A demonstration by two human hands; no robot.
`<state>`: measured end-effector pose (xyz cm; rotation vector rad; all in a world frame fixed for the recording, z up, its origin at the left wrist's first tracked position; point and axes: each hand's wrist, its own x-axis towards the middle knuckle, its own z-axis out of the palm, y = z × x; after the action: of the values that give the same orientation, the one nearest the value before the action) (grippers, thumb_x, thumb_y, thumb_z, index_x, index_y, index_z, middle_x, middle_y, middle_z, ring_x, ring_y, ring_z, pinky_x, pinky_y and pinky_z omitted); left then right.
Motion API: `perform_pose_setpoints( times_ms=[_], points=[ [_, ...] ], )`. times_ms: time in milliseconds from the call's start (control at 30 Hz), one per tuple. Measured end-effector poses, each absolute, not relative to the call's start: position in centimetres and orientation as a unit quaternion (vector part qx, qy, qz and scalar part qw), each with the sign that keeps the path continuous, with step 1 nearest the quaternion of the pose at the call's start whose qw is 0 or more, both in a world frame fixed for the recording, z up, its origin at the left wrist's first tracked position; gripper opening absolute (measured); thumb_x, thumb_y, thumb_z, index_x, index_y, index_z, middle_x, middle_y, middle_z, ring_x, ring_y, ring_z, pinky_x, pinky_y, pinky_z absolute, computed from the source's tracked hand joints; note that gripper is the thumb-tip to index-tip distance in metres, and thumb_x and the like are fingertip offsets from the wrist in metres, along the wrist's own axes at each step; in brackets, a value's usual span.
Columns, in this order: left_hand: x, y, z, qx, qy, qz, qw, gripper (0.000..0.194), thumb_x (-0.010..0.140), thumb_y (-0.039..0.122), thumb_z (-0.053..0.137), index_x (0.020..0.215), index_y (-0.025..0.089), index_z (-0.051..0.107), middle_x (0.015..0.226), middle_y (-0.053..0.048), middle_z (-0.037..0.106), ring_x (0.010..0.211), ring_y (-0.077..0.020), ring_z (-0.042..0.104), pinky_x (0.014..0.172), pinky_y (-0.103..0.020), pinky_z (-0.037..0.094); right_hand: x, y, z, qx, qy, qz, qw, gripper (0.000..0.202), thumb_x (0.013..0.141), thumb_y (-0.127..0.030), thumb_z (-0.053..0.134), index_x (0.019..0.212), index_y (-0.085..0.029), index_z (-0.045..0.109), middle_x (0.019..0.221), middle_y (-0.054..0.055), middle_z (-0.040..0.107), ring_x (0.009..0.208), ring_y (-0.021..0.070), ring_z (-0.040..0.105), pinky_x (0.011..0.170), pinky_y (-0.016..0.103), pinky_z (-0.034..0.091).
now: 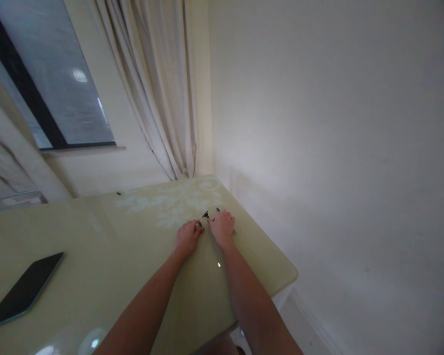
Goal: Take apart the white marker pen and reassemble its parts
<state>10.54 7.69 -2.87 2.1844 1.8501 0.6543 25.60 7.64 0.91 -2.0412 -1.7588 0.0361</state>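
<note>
Both my hands rest near the far right corner of a pale green glass table (133,256). My left hand (188,238) lies knuckles up with a small dark piece (199,225) at its fingertips. My right hand (222,227) sits just beside it, fingers curled over something mostly hidden. A small black part (205,214) lies on the table just beyond the two hands, and another dark tip (218,209) shows at my right fingertips. What these small parts are is too small to tell.
A dark tablet (24,290) with a teal edge lies flat at the table's left. A tiny dark object (119,194) sits near the far edge. Cream curtains (163,88) and a window (55,79) stand behind; a white wall (336,148) runs along the right.
</note>
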Motion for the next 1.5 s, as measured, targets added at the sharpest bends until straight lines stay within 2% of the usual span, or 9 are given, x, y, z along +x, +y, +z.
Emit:
perform_pose_setpoints(
  times_ms=[100,267,400,633,900,1133,1500],
  points=[
    [10.4,7.7,-2.9,0.739,0.628,0.221,0.101,0.041,0.102,0.037,0.053,0.136,0.020,0.067,0.117,-0.012,0.074,0.113,-0.0270,0.065,0.096,-0.036,0.044,25.9,7.6,1.1,-0.745,-0.623,0.012,0.238,0.023,0.099,-0.036,0.063,0.100,-0.020,0.079,0.118,0.017,0.071,0.119,0.0309,0.061,0.097,0.040,0.043],
    [10.3,7.7,-3.0,0.740,0.629,0.216,0.098,0.038,0.103,0.034,0.051,0.133,0.019,0.069,0.117,-0.012,0.075,0.111,-0.0265,0.066,0.096,-0.036,0.044,27.5,7.5,1.4,-0.779,-0.573,0.014,0.254,0.029,0.099,-0.017,0.052,0.119,-0.016,0.074,0.125,0.020,0.068,0.121,0.0306,0.061,0.095,0.039,0.043],
    [10.3,7.9,-3.2,0.738,0.633,0.213,0.097,0.039,0.103,0.034,0.051,0.135,0.018,0.068,0.119,-0.013,0.075,0.114,-0.0272,0.065,0.097,-0.037,0.044,28.2,7.7,1.1,-0.781,-0.578,0.059,0.229,0.034,0.100,-0.011,0.046,0.119,-0.016,0.074,0.121,0.019,0.071,0.113,0.0277,0.067,0.087,0.033,0.045],
    [10.3,7.9,-3.3,0.740,0.629,0.216,0.101,0.038,0.103,0.034,0.051,0.132,0.019,0.069,0.119,-0.013,0.075,0.116,-0.0264,0.065,0.098,-0.036,0.043,27.9,7.8,1.1,-0.776,-0.573,0.071,0.254,0.039,0.097,-0.004,0.046,0.123,-0.019,0.071,0.118,0.013,0.074,0.107,0.0231,0.070,0.078,0.027,0.044],
    [10.4,7.9,-3.3,0.738,0.630,0.221,0.102,0.037,0.102,0.032,0.052,0.133,0.021,0.069,0.120,-0.012,0.075,0.116,-0.0270,0.066,0.099,-0.037,0.043,27.5,7.7,1.7,-0.755,-0.583,0.048,0.296,0.029,0.100,-0.011,0.049,0.115,-0.018,0.072,0.118,0.013,0.073,0.111,0.0239,0.067,0.082,0.028,0.045],
    [10.5,7.9,-3.2,0.736,0.630,0.226,0.106,0.038,0.102,0.032,0.052,0.135,0.023,0.068,0.121,-0.012,0.075,0.118,-0.0277,0.065,0.099,-0.038,0.044,25.8,7.5,1.9,-0.740,-0.599,0.063,0.298,0.025,0.106,-0.020,0.046,0.109,-0.020,0.071,0.108,0.009,0.074,0.093,0.0187,0.068,0.073,0.026,0.042],
    [10.6,7.7,-2.6,0.725,0.635,0.234,0.127,0.040,0.100,0.031,0.055,0.137,0.022,0.067,0.122,-0.012,0.075,0.121,-0.0266,0.064,0.101,-0.037,0.042,25.1,7.5,1.1,-0.730,-0.620,0.047,0.284,0.021,0.106,-0.027,0.054,0.103,-0.022,0.075,0.105,0.007,0.076,0.090,0.0191,0.070,0.074,0.026,0.043]
  ],
)
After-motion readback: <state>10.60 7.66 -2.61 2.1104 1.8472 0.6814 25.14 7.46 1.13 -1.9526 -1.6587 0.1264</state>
